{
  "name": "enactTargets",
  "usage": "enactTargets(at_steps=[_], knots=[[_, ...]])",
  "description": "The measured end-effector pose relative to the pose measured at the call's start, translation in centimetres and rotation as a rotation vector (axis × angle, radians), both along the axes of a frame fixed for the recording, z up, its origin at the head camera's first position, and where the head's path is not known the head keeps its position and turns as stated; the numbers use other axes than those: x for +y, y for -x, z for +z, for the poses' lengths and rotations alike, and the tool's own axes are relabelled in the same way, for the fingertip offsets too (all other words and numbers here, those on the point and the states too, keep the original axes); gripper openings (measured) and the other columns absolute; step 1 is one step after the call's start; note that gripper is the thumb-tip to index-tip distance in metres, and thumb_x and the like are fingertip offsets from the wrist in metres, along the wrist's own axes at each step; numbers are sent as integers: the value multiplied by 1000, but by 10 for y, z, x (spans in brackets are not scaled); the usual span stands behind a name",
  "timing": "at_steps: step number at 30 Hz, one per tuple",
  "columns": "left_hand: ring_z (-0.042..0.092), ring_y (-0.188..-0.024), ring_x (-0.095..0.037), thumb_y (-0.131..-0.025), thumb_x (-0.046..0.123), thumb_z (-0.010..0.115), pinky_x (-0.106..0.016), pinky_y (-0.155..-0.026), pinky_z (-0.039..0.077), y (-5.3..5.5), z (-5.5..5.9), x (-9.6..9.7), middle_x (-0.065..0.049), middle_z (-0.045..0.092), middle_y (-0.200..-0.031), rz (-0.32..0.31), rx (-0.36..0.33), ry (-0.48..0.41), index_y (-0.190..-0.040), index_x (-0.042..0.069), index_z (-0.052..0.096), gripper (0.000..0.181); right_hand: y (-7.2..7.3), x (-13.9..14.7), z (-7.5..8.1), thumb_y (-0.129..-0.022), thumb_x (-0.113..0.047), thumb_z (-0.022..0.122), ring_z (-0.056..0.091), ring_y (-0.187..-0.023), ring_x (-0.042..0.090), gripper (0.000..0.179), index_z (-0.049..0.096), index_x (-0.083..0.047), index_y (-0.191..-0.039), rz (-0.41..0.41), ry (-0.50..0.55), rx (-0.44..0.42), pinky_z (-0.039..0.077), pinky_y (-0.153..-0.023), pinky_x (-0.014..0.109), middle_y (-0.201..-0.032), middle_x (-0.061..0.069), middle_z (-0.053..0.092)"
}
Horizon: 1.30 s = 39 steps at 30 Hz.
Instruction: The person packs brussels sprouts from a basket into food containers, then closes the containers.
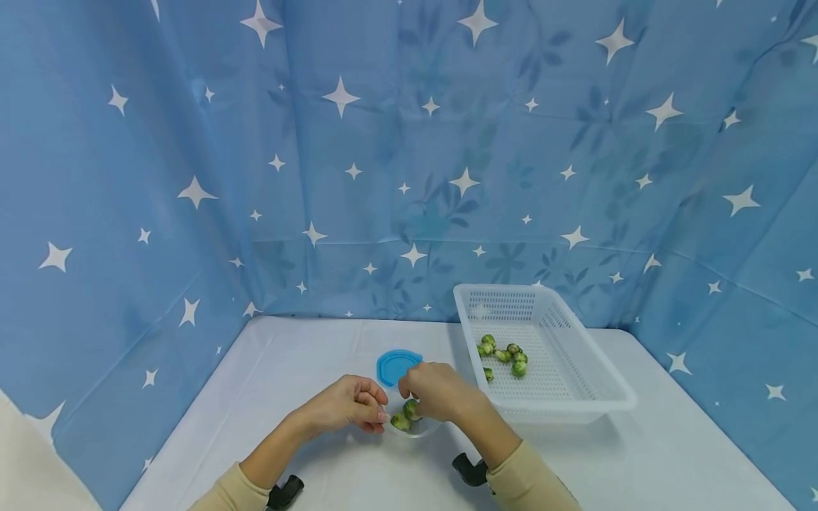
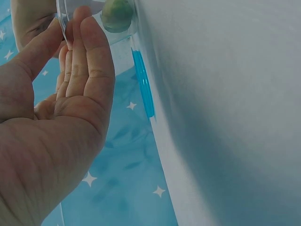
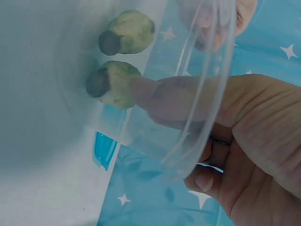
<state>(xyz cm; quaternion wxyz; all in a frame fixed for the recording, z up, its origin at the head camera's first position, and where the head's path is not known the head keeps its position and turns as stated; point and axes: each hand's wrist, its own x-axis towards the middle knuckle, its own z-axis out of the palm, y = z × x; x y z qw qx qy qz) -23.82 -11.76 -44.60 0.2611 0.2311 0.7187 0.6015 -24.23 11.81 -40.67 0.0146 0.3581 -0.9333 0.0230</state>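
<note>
A clear round plastic container (image 1: pixel 412 434) stands on the white table with two green Brussels sprouts (image 1: pixel 401 421) inside. My left hand (image 1: pixel 351 404) pinches its rim on the left, thumb against straight fingers, as the left wrist view shows. From the right, my right hand (image 1: pixel 441 392) reaches over the rim into the container. Seen through the clear wall in the right wrist view, the right thumb (image 3: pixel 171 101) lies against one sprout (image 3: pixel 113 87), with the fingers opposite partly hidden. Beside it sits the other sprout (image 3: pixel 134 30).
A blue lid (image 1: pixel 396 367) lies just behind the container. To the right, a white perforated basket (image 1: pixel 569 404) holds several more Brussels sprouts (image 1: pixel 519 368). Blue star-patterned curtains (image 1: pixel 409 156) enclose the table (image 1: pixel 319 355) at the back and sides.
</note>
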Motion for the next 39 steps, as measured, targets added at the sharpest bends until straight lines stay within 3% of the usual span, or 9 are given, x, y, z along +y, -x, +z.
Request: enactTargets(at_steps=[6,14,22,28,39], knots=[[78,-86,-24,-97,11,74,-42,-80,65,0,0,1,-13,77,-92,5,4,4,-119,-13,61,36,1,-2,-4,-80,-6,89,45,-59,4,19,76,-21,-79,3,-12,18,43,-55,20,-64,-15,56],[78,-87,-27,-97,10,74,-43,-80,65,-3,1,0,-17,76,-94,14,2,5,-118,-12,61,33,1,1,1,-82,-6,86,51,-62,1,16,82,-18,-92,13,39,-22,47,-58,18,-71,-13,66],[78,-87,-28,-98,11,73,-43,-80,65,-2,2,1,-16,76,-93,11,0,3,-119,-12,61,33,2,14,17,-85,-7,85,64,-76,6,18,82,-12,-103,61,163,-23,56,-69,22,-88,-2,77],[78,-87,-26,-99,8,70,-44,-81,65,0,1,1,-13,76,-92,9,0,12,-119,-13,60,30,3,22,28,-90,-11,82,70,-84,10,19,80,-13,-109,76,221,-31,58,-74,24,-97,-1,78],[78,-87,-27,-98,8,71,-42,-81,65,-1,1,2,-14,76,-93,20,-10,7,-117,-11,61,29,1,38,66,-91,-21,83,62,-74,2,24,79,-16,-114,71,302,1,54,-65,19,-99,-5,77]])
